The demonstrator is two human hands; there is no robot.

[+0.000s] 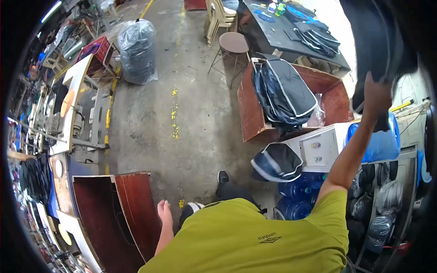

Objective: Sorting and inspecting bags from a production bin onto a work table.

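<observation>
Raised at the upper right, my right hand (pixel 378 93) is closed around a dark fabric piece (pixel 375 36), apparently a bag, which is blurred. My left hand (pixel 164 210) hangs low beside my body, its fingers curled with nothing visible in them. Black bags with white piping (pixel 289 86) lie stacked on a red-brown wooden box (pixel 255 120), to the left of my raised arm. Nearer to me, a dark bag piece with a pale edge (pixel 277 162) sits against the white water dispenser (pixel 318 145).
Blue water jugs (pixel 296 202) stand by my right side, near a rack of wrapped bundles (pixel 382 227). An open red-brown cabinet (pixel 132 214) is at my left. Ahead are a round stool (pixel 234 42), a dark worktable (pixel 296 38) and a large plastic-wrapped bundle (pixel 137 52).
</observation>
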